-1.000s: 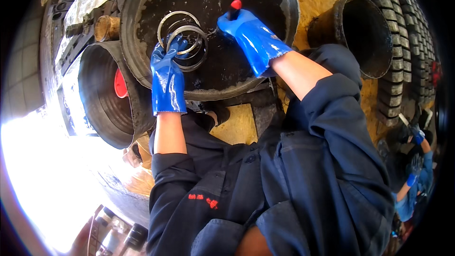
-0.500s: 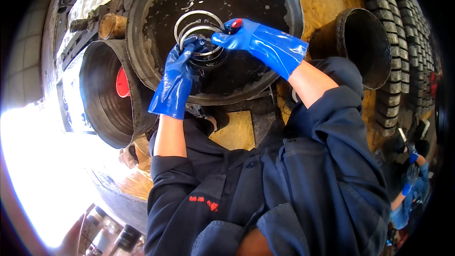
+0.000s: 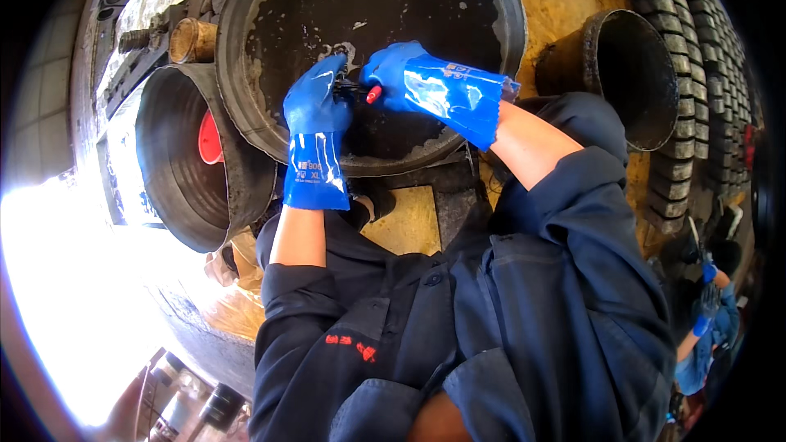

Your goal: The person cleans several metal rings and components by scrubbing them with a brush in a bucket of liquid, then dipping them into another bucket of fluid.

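Tool [image 3: 374,95] shows bright red end, rest mostly hidden w/in R hand [image 3: 399,72].

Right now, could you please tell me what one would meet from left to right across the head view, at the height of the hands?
Grey open-mouthed container, gloved left hand, gloved right hand, dark open cylinder, black treaded tyres.

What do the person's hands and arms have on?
The left hand and right hand wear shiny blue gloves with wide, long cuffs and small printed marks. Dark navy sleeves stop near the elbows, leaving the forearms bare.
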A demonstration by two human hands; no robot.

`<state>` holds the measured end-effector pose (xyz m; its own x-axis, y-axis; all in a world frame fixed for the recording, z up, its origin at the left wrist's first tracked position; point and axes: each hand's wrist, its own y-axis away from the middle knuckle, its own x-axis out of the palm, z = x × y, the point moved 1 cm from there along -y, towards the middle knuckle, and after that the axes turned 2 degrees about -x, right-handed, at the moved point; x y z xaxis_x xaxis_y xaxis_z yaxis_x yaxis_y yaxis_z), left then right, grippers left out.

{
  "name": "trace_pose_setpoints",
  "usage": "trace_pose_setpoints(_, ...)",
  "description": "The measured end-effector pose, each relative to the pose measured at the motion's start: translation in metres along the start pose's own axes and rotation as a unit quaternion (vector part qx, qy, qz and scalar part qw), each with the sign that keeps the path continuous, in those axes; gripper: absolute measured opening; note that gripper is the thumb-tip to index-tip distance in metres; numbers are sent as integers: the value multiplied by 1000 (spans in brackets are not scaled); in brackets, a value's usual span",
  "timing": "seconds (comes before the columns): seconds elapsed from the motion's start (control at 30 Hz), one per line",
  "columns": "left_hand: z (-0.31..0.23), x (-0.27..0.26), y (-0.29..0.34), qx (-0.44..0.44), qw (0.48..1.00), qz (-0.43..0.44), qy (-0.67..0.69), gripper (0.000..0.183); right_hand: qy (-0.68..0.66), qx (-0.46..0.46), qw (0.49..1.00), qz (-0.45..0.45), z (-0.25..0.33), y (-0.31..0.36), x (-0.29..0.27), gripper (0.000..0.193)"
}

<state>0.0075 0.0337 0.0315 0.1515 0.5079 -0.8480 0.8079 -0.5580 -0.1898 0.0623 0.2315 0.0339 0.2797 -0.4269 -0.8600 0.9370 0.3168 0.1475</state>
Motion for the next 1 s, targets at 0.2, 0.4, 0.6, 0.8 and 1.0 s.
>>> trace_pose_setpoints(0.2, 23, -12, 13, -184, 968, 141, 93, 30, -86, 109, 989, -54, -12, -7, 11, 28)
trace_pose_setpoints(0.4, 25, 18, -2, -333, 848, 129, 392, 31, -262, 403, 858, -183, -102, 3, 51, 35)
trace_pose_setpoints(0.6, 36, -2, 4, -338, 851, 80, 394, 36, -659, 174, 696, -226, -37, -3, -9, 29)
trace_pose_setpoints(0.8, 10, -5, 0, -261, 885, 106, 369, 38, -517, -2, 840, -163, -13, -29, 4, 26)
trace_pose_setpoints(1.0, 29, 2, -2, -343, 749, 52, 565, 34, -525, 259, 773, -246, -46, -5, 23, 37)
